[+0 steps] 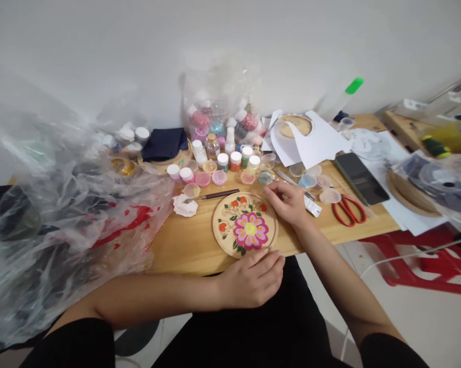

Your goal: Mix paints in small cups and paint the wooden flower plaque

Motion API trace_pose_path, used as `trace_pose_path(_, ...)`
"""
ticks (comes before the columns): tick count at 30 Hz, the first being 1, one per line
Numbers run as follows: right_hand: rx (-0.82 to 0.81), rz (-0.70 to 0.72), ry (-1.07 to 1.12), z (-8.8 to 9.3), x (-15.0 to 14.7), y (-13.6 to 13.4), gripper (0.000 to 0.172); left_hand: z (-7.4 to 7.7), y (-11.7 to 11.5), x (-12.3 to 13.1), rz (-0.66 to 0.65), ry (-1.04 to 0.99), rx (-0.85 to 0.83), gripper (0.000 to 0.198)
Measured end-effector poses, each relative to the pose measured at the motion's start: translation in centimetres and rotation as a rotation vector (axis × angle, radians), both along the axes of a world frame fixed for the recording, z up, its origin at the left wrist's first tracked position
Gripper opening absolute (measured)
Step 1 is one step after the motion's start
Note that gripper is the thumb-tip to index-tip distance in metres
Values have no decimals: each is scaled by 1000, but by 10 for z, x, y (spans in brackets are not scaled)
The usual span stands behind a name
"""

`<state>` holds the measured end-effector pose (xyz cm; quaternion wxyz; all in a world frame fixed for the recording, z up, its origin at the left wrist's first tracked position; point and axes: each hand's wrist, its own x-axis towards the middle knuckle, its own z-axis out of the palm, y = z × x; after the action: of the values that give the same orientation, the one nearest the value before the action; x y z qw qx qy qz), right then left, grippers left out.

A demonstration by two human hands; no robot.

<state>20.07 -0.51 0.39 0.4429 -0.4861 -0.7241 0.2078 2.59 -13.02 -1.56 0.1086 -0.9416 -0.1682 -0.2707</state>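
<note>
A round wooden plaque (220,240) lies at the table's front edge, painted with a large pink flower, small orange flowers and green leaves. My left hand (251,280) is at its lower rim, fingers together and bent over the edge, thumb hidden. At the upper right rim is my right hand (287,203), thumb and forefinger closed in a pinch; anything between them is too small to make out. Above the plaque rests a dark-handled paintbrush (221,194), its tip towards a crumpled white tissue (185,205). Small cups of paint, such as a pink one (203,179), stand behind.
Several white-capped paint jars (235,161) stand behind the cups, before a clear bag of colourful jars (219,120). Red-handled scissors (349,210) and a phone (362,178) lie right. Crumpled plastic (73,245) covers the left. White paper sheets (310,140) lie at the back.
</note>
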Motion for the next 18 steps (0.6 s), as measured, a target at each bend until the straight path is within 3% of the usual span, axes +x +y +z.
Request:
trace_pose_path(8,-37,-19,-24,-2,3,2,28,0,1,-2,20,122,-85,33)
trace_pose_path(18,-164,98,8,-3,6,1,51,-2,-1,-2,89,146,-69,42)
